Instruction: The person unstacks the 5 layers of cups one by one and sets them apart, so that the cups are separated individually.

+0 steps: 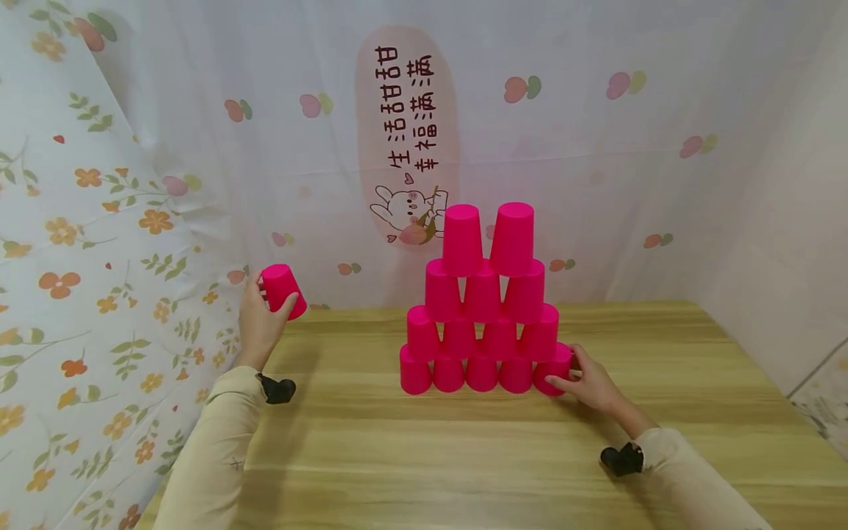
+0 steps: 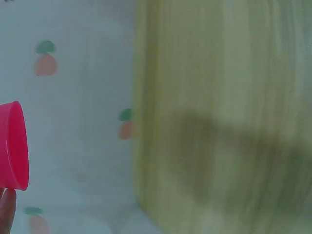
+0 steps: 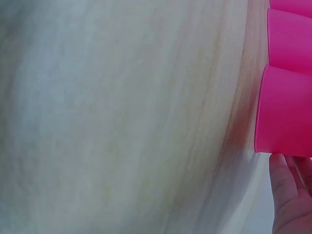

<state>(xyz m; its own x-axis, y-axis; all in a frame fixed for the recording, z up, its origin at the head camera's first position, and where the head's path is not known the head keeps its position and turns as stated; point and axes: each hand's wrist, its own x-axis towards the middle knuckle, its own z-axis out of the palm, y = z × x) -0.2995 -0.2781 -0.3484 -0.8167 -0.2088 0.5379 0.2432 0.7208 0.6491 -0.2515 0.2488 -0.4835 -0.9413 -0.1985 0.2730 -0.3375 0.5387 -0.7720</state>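
Note:
My left hand (image 1: 260,320) holds a bright pink cup (image 1: 283,292) in the air at the left, thumb across its near side. The cup is upside down and slightly tilted; its open mouth shows at the left edge of the left wrist view. A pyramid of matching upside-down pink cups (image 1: 481,302) stands in tiers on the table, two on top, three below them, several in each lower row. At its lower right corner, my right hand (image 1: 592,383) grips the end cup (image 1: 552,368), thumb in front and fingers at the far side.
The wood-grain table (image 1: 424,456) ends at a back edge just behind the pyramid. A printed curtain (image 1: 563,177) hangs behind it, and a floral curtain (image 1: 99,294) runs along the left. Black wrist bands (image 1: 623,460) sit at both sleeve cuffs.

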